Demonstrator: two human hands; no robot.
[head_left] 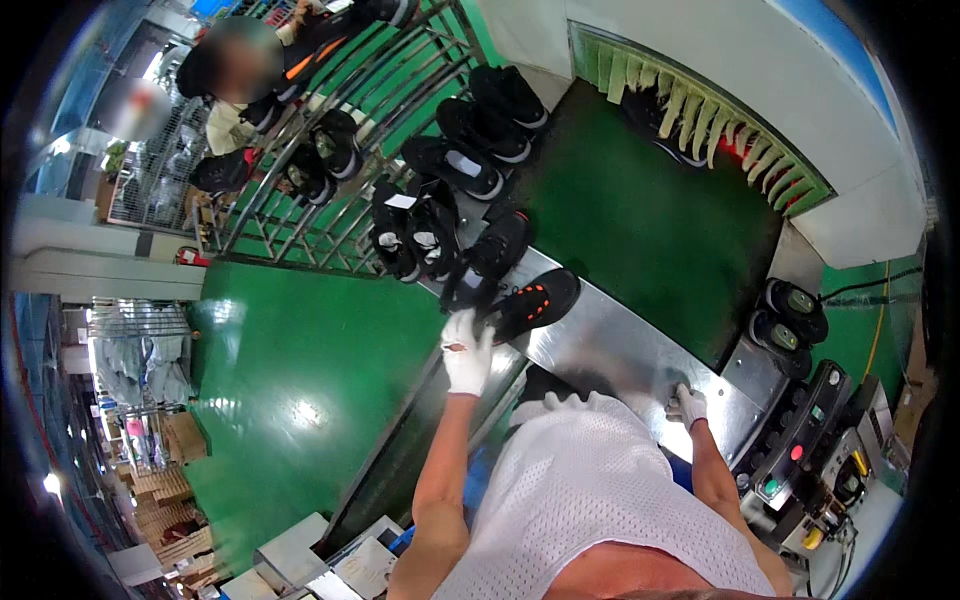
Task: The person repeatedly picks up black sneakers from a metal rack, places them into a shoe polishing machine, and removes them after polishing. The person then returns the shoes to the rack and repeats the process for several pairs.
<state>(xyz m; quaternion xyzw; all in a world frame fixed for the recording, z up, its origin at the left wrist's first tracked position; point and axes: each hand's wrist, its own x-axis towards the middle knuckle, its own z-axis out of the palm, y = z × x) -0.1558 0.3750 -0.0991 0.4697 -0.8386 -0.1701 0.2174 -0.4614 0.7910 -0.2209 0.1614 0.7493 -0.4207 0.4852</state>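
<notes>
My left hand [466,355], in a white glove with a small opening at the back, is closed at the heel end of a black shoe with orange lace loops [540,303]. That shoe lies on the metal ledge [590,345], toe pointing away to the right. A second black shoe [495,248] with a touch of orange at its toe sits just beyond, its heel beside my fingertips. My right hand [688,405], also in a white glove, rests on the ledge to the right with its fingers loosely apart and nothing visible in it.
Beyond the ledge, a dark green conveyor belt [640,220] runs under a machine's strip curtain [690,110], where another shoe partly shows. Several black shoes line the belt's left side, beside a metal rack [350,130]. At right are a dark pair [790,325] and a control panel [800,440].
</notes>
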